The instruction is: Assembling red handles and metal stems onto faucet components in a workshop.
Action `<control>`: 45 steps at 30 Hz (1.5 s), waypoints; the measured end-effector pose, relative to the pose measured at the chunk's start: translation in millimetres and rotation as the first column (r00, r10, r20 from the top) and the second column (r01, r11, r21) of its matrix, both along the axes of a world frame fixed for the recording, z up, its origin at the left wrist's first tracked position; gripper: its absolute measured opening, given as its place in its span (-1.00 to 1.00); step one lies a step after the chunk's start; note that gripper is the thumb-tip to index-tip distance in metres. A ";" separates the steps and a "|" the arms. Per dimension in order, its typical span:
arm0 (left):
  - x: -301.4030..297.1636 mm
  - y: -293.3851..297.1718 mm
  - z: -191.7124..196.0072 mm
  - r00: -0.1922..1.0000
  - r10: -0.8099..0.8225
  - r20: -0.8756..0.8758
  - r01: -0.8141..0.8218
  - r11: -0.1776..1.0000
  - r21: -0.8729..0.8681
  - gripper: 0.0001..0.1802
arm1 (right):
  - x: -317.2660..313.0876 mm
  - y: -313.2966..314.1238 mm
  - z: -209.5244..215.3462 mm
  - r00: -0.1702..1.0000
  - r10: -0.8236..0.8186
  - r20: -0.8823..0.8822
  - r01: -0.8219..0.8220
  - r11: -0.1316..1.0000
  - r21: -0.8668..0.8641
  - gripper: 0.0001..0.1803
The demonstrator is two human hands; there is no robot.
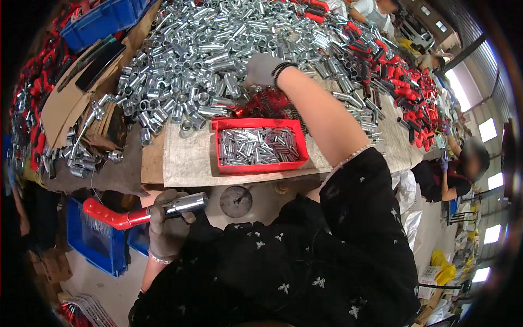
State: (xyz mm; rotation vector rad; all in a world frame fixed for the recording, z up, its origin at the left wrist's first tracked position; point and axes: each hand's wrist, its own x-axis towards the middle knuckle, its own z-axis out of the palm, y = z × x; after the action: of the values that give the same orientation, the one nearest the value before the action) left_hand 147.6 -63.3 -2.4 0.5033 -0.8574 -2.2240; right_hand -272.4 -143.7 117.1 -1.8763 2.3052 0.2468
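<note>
My left hand (166, 226), in a grey glove, is low at the left, below the table's front edge. Its fingers wrap round a red-handled chrome tube (188, 203), whose bent red grip points left. My right hand (261, 71), also gloved, reaches forward over a heap of shiny metal tubes (201, 35). Its fingers are mostly hidden behind the back of the hand, so I cannot see whether it holds anything. Just below it lies a red container (264, 103) with dark springs. Nearer me stands a red tray (261, 168) filled with small metal pins (259, 146).
Red-and-black handled parts (400, 82) are piled along the right. Cardboard (71, 103) and a blue crate (106, 22) stand at the left. Blue bins (98, 240) sit on the floor below. A round stool top (236, 201) shows under the table; other people (455, 171) work at the right.
</note>
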 end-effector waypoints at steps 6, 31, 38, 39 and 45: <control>-1.7 -0.7 2.6 1.000 0.013 -0.010 -0.013 1.000 -0.018 -0.33 | 15.0 -19.3 -30.2 0.984 -0.168 -0.066 0.175 0.977 0.120 -0.40; -51.9 58.5 12.9 0.972 -0.185 0.143 0.202 0.973 -0.115 -0.37 | 174.2 262.9 -57.9 -0.108 -0.072 0.992 0.502 0.857 0.117 -0.51; -33.8 49.9 -7.5 0.901 -0.339 0.271 0.401 0.888 -0.224 -0.43 | 160.7 270.1 -74.5 0.045 0.150 0.988 0.369 0.916 -0.155 -0.45; -41.9 56.7 -6.4 0.900 -0.394 0.186 0.426 0.885 -0.186 -0.38 | 166.4 264.1 -73.7 0.318 0.256 0.913 0.175 0.931 -0.322 -0.55; -34.3 62.8 -20.9 0.942 -0.329 0.062 0.324 0.943 0.070 -0.38 | 183.5 258.5 -59.1 -0.019 0.099 0.995 0.455 0.887 -0.080 -0.74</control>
State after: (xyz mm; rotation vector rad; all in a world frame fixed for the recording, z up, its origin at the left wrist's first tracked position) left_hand 113.4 -0.5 -23.3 0.5018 -0.9741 -2.5534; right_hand -88.9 114.8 58.1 -0.9583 1.3688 -1.3340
